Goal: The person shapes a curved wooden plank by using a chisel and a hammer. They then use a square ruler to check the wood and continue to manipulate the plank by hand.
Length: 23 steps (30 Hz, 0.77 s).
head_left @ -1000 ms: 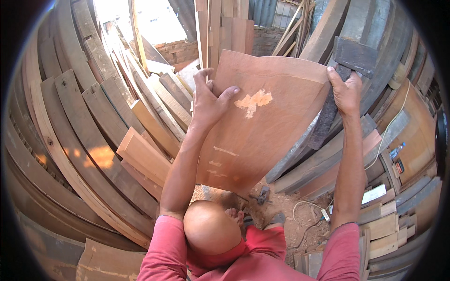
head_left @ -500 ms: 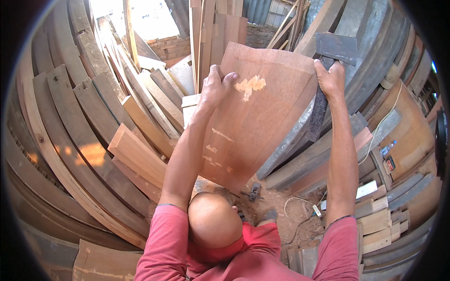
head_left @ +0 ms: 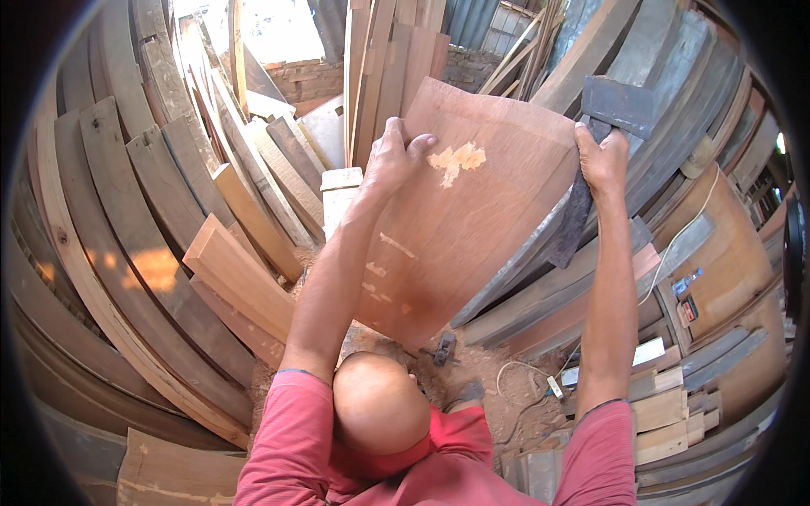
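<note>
A broad reddish-brown wooden board (head_left: 477, 219) stands tilted in front of me. Pale, irregular patches mark its face. My left hand (head_left: 395, 158) grips its upper left edge, the thumb lying on the face and the other fingers behind. At the board's upper right corner, my right hand (head_left: 603, 160) is closed round a dark hatchet (head_left: 618, 105). Its wide flat head sits above the fist, and the handle hangs down along the board's right edge. Whether the right fingers also grip the board is hidden. My bent knee (head_left: 380, 405) is below the board's lower end.
Long planks (head_left: 126, 202) lean in rows on the left, and grey timbers (head_left: 658, 93) on the right. A small dark metal tool (head_left: 444, 347) lies on the shavings-strewn floor. A white cable with a socket (head_left: 554, 386) runs nearby. A white container (head_left: 339, 190) stands behind my left forearm.
My right hand and the hatchet have shifted slightly right and down. The board has moved little, and the surroundings have slid a bit left in view. Both grips are unchanged.
</note>
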{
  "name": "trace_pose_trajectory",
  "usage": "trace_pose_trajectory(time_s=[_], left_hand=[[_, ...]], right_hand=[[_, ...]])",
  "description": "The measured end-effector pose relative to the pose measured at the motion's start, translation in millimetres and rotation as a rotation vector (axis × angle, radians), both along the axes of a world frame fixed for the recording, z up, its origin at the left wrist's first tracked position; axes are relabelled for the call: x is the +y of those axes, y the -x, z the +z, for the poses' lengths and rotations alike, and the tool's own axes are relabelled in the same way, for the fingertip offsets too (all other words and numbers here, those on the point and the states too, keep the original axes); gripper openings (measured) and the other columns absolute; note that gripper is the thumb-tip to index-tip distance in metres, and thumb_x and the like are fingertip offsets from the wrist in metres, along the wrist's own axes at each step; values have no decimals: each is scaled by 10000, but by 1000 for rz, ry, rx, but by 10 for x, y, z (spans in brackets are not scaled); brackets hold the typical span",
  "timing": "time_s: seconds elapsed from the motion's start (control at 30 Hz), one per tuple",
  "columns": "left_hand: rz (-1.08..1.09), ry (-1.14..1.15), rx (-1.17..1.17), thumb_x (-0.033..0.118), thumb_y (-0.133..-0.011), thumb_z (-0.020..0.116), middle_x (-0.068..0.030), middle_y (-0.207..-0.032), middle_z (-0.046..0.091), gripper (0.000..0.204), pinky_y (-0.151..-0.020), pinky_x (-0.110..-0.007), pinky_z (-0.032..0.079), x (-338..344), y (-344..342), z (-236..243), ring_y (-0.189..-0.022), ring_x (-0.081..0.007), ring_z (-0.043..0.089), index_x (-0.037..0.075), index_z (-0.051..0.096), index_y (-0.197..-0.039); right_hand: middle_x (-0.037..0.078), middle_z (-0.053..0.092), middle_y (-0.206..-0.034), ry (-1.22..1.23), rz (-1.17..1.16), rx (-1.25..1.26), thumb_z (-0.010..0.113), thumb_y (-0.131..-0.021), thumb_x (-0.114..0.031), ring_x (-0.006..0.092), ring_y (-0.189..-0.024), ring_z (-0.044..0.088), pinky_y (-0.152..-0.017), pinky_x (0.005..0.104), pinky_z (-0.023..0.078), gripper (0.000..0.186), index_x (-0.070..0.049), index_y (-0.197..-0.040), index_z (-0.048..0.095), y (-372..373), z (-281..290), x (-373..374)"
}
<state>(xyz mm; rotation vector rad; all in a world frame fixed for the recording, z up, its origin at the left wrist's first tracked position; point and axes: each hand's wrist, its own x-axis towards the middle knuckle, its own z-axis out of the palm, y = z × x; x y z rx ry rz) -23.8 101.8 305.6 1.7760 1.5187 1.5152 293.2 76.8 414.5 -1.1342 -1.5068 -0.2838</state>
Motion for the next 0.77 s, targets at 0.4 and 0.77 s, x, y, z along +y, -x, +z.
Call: trace_pose_trajectory(time_s=[0.4, 0.77], left_hand=[[-29, -29, 16, 441, -939, 711, -322, -927, 670, 544, -811, -508, 513, -20, -18, 17, -926, -457, 682, -46, 495, -1051], [-3, -5, 14, 437, -928, 738, -203, -827, 613, 501, -775, -466, 487, -149, -28, 73, -810, -322, 617, -3, 504, -981]], right_hand=[[174, 719, -948, 51, -16, 20, 749, -851, -253, 267, -877, 686, -830, 386, 519, 381, 77, -1024, 668, -119, -17, 26], [206, 737, -975, 48, -16, 48, 752, -845, -279, 324, -912, 716, -843, 411, 525, 404, 63, -1048, 678, -86, -11, -98]])
